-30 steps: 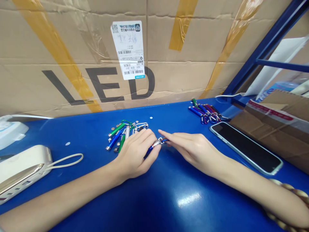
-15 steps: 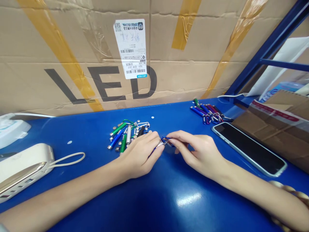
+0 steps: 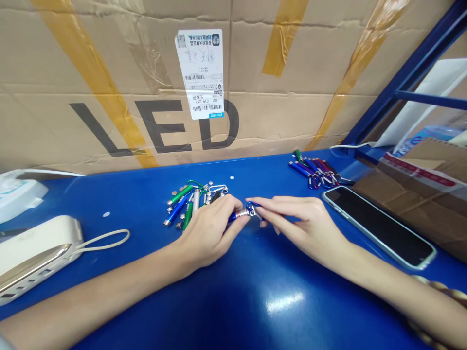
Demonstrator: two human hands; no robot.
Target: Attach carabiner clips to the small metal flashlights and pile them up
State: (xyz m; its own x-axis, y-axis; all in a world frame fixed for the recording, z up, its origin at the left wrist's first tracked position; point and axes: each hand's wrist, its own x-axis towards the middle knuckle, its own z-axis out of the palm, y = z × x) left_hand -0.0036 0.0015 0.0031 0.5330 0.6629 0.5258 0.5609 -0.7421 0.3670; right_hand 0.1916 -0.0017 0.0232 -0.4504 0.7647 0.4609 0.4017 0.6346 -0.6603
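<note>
Head view: mid-frame, my left fingers [image 3: 230, 202] are closed round a blue tube [image 3: 240, 213]; right fingers [image 3: 282, 206] pinch its clip [image 3: 250, 205]. I'd steady the tube, work the clip lightly, stay clear of the pile [image 3: 177, 209] left of centre.

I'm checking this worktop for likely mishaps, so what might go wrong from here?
The blue carabiner might slip, since the right hand seems to have it only in a pinch. The left hand, holding the blue tube, is right by the pile of tubes, so it could perhaps knock the loose silver discs there and scatter them.
</note>
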